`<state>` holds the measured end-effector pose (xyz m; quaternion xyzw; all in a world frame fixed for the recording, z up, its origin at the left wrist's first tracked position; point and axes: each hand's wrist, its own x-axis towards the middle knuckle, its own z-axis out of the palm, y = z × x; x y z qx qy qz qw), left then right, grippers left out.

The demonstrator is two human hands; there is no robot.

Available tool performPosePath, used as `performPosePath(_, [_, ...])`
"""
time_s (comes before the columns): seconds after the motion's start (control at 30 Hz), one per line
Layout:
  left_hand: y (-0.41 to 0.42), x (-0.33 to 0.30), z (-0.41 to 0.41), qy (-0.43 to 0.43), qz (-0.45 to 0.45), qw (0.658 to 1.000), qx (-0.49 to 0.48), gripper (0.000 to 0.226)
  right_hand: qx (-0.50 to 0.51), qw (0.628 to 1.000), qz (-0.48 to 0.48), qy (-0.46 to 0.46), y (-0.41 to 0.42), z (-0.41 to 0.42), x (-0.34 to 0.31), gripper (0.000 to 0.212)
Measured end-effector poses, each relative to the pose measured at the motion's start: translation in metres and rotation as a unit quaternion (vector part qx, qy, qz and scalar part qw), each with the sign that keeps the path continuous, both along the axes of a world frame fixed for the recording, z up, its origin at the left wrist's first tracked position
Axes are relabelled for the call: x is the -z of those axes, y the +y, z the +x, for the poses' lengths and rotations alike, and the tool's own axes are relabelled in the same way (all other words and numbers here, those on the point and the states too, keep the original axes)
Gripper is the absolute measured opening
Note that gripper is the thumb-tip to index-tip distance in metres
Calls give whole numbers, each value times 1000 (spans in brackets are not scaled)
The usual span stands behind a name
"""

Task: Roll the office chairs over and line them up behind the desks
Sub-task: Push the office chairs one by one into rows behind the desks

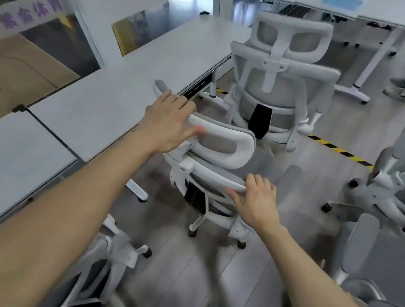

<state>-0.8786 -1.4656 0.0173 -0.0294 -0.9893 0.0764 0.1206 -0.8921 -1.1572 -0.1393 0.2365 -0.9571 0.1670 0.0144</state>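
Fingers (182, 105) of both hands are curled on the centre chair (219, 145) at the table (115, 93); one chair (277, 85) at upper centre is placed, others at right (386, 181) remain.

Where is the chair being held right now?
Mid-frame in the head view: the held chair stands beside the long desk, just behind another chair.

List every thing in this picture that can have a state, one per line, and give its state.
Held chair: upright at the desk edge, gripped by both hands.
Left hand: fingers curled over the headrest.
Right hand: gripping the backrest's top rim.
Far chair: upright, tucked against the desk, untouched.
Chair at right: away from the desks, not lined up.
Desk: standing, top bare where visible.
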Motion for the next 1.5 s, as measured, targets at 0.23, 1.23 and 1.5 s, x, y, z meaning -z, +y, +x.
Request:
performPosePath(0.23, [39,7,13,52,-5,998,-23,81,-25,999,25,-38,36,-18,0,55])
performPosePath(1.23, [63,33,42,222,105,958,-147,78,-153,988,1,20,30,-105,-15,91])
performPosePath(1.5, [78,38,22,232,78,933,-264,73,-268,963,-18,35,-11,-194,-8,100])
